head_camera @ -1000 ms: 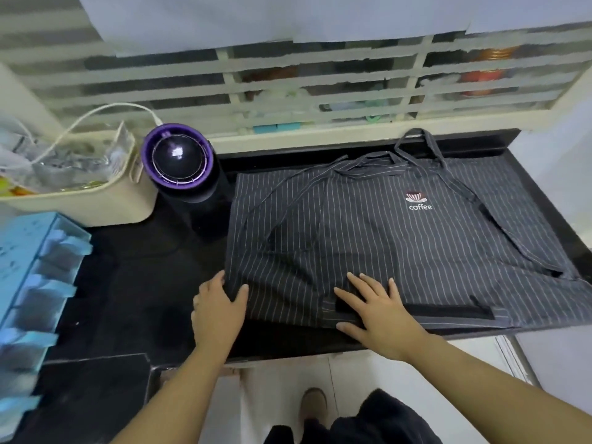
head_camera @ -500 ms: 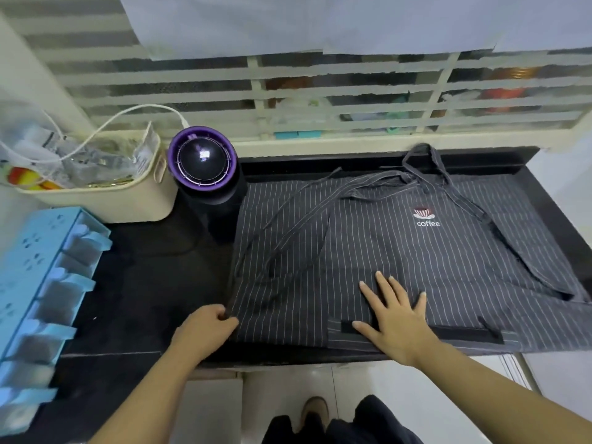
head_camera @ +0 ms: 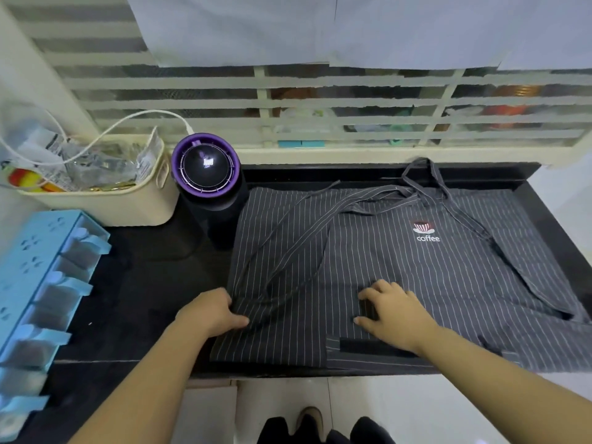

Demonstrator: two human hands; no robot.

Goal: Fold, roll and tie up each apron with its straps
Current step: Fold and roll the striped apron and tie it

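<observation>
A dark grey pinstriped apron [head_camera: 400, 277] with a "coffee" logo lies folded flat on the black counter [head_camera: 144, 299]. Its long waist straps [head_camera: 288, 238] trail across the left half, and the neck loop [head_camera: 423, 174] lies at the back edge. My left hand [head_camera: 208, 312] grips the apron's left edge, thumb on top and fingers tucked under the cloth. My right hand [head_camera: 394, 312] sits on the apron's front middle, with its fingers curled and pinching up a small fold of fabric.
A black cylinder with a purple rim [head_camera: 205, 165] stands against the apron's back left corner. A cream basket [head_camera: 105, 203] of packets and a white cable sits behind it, and a blue rack [head_camera: 38, 283] lies at far left. A barred window [head_camera: 320, 123] backs the counter.
My right hand went from lying flat on the apron to curling its fingers into the fabric. My left hand closed its grip on the left edge. The camera moved closer.
</observation>
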